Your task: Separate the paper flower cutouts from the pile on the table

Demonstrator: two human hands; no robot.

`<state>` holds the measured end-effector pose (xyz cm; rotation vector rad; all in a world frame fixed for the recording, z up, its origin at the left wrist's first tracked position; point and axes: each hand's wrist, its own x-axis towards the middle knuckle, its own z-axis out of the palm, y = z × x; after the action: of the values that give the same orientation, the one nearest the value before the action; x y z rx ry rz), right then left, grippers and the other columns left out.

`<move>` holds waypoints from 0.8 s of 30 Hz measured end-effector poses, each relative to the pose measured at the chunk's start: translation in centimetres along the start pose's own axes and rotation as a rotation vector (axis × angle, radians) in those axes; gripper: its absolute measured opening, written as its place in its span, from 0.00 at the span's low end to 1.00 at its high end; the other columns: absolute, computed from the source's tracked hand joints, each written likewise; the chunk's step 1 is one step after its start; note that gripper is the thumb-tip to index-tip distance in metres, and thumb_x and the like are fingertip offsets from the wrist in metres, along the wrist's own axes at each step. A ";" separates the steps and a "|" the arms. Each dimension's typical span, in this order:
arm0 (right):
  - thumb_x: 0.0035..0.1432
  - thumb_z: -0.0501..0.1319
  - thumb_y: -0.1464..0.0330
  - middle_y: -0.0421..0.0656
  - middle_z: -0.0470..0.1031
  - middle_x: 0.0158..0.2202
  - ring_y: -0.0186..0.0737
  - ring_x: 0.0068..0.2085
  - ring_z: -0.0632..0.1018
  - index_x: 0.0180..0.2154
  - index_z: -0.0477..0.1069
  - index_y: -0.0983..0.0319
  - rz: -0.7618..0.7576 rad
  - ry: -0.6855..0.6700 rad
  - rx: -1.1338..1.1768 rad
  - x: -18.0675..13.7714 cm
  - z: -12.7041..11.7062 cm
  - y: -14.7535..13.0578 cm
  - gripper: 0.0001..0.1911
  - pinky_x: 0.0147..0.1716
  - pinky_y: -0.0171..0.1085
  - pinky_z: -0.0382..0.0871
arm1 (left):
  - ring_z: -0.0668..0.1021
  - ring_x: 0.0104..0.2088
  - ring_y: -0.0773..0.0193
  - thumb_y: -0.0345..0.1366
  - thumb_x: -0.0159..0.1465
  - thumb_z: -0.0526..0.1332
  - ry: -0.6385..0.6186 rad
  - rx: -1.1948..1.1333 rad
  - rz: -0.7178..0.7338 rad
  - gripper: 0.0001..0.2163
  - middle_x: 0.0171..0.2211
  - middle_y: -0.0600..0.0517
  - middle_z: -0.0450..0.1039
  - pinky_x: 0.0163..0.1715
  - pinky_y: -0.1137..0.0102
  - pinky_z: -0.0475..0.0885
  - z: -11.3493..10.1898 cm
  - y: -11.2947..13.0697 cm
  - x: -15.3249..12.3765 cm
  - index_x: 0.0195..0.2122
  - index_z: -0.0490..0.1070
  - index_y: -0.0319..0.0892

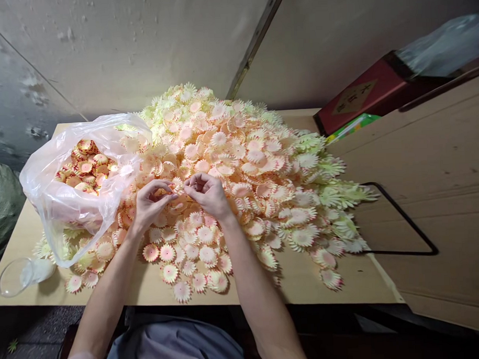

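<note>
A big heap of pale pink and cream fabric flower petals (239, 158) covers the middle of a small wooden table (302, 287). My left hand (148, 203) and my right hand (208, 193) meet above the near side of the heap. Both are pinched on one small petal piece (179, 190) held between their fingertips. Loose petals lie spread on the table under my wrists.
A clear plastic bag (75, 190) with red-edged petals lies open at the left. A clear plastic cup (20, 273) lies on its side at the table's front left corner. A red box (362, 99) stands at the back right beside a wooden panel (439, 157). Walls close in behind.
</note>
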<state>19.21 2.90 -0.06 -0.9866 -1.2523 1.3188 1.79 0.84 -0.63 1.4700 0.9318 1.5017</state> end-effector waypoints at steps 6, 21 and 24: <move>0.47 0.70 0.56 0.39 0.71 0.29 0.31 0.28 0.70 0.30 0.67 0.60 -0.059 0.013 -0.070 0.0 0.3 0.4 0.18 0.26 0.32 0.65 | 0.79 0.38 0.66 0.37 0.52 0.74 0.083 -0.074 -0.062 0.12 0.35 0.50 0.77 0.42 0.71 0.76 0.2 -0.2 0.0 0.33 0.75 0.39; 0.52 0.69 0.59 0.40 0.73 0.32 0.36 0.35 0.74 0.34 0.71 0.59 -0.068 -0.117 -0.087 -0.5 -0.1 -0.4 0.13 0.32 0.34 0.69 | 0.81 0.37 0.66 0.35 0.52 0.73 0.113 -0.117 -0.111 0.11 0.35 0.50 0.78 0.42 0.70 0.78 0.4 -0.1 -0.2 0.33 0.75 0.39; 0.50 0.71 0.58 0.40 0.74 0.33 0.36 0.35 0.75 0.34 0.70 0.59 -0.048 -0.124 -0.078 -0.3 0.1 -0.5 0.16 0.34 0.34 0.71 | 0.81 0.37 0.65 0.36 0.52 0.74 0.107 -0.105 -0.100 0.12 0.35 0.50 0.78 0.41 0.70 0.78 0.4 0.1 -0.2 0.33 0.75 0.39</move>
<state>19.22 2.56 0.46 -0.9349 -1.4222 1.3188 2.14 0.57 -0.63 1.2604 0.9602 1.5446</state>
